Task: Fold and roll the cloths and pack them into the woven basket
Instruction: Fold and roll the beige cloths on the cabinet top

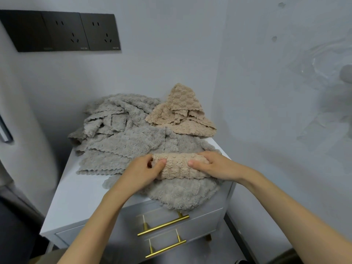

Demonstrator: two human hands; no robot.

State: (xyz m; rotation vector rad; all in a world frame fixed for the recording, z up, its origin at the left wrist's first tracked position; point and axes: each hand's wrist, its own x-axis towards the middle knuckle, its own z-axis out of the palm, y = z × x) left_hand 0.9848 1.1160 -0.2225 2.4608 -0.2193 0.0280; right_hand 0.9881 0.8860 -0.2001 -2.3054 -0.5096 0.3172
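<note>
1. Both hands are closed round one cloth. The left hand (pixel 144 169) grips the left end of the beige roll (pixel 179 166) with its thumb on top, and the right hand (pixel 214 164) wraps the right end.
2. The roll lies across a grey cloth (pixel 182 191) at the front right of the white surface (pixel 76 197). That cloth's near edge droops over the drawer front (pixel 205 220).
3. Behind the roll sit a loose heap of grey cloths (pixel 118 128) and a crumpled beige cloth (pixel 182 115), none of them folded.
4. The woven basket is not in view.
5. The step in hand looks like finishing the roll. To do it well:
   - press evenly from both ends so the roll does not cone;
   - tuck the loose edge underneath;
   - hold firmly on lifting, so it neither unwinds nor drags the grey cloth off the surface.
</note>
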